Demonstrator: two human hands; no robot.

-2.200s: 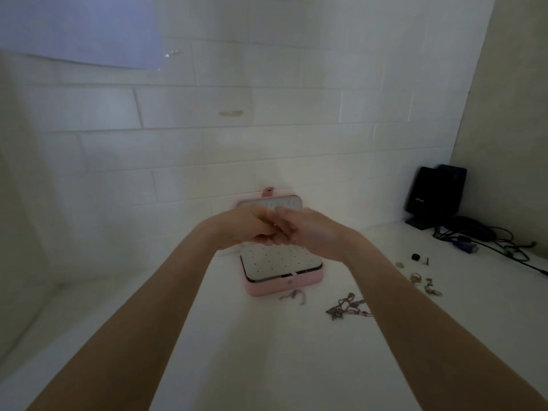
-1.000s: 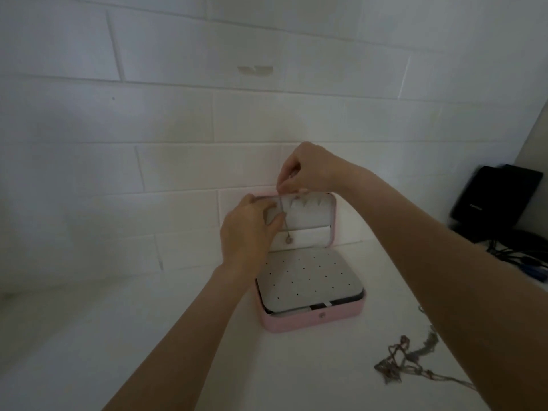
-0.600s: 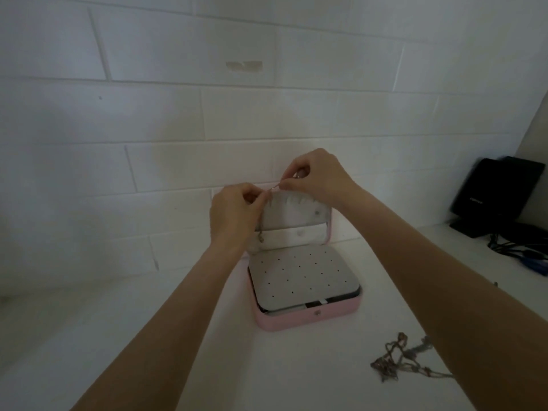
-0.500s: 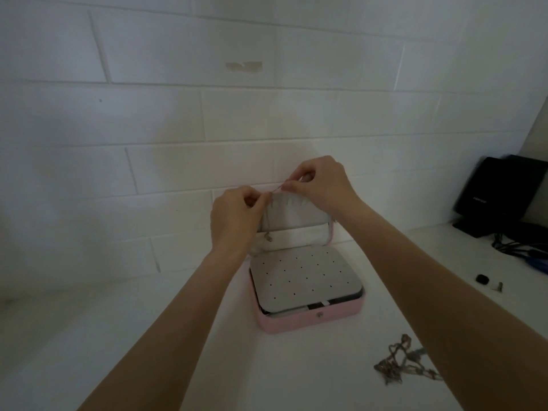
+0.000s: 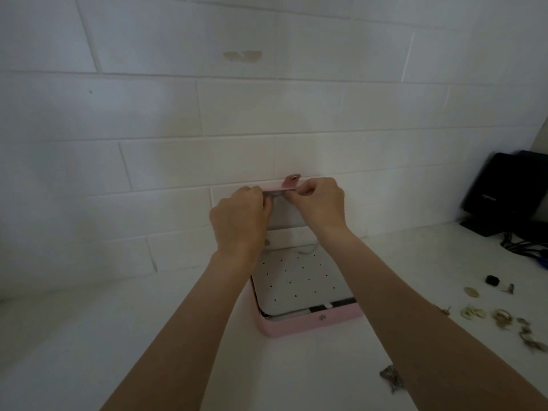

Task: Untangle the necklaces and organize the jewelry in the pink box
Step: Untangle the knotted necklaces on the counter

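The pink box stands open on the white bench, its lid leaning against the brick wall. The left hand and right hand both pinch at the lid's top edge, though what they grip cannot be made out. A tangled chain lies right of the box, with loose jewelry farther right.

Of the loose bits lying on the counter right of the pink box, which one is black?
The small black piece, farthest back in the scatter, beside a tiny grey metal bit. The others, like the oval piece and the rings, look gold-toned.
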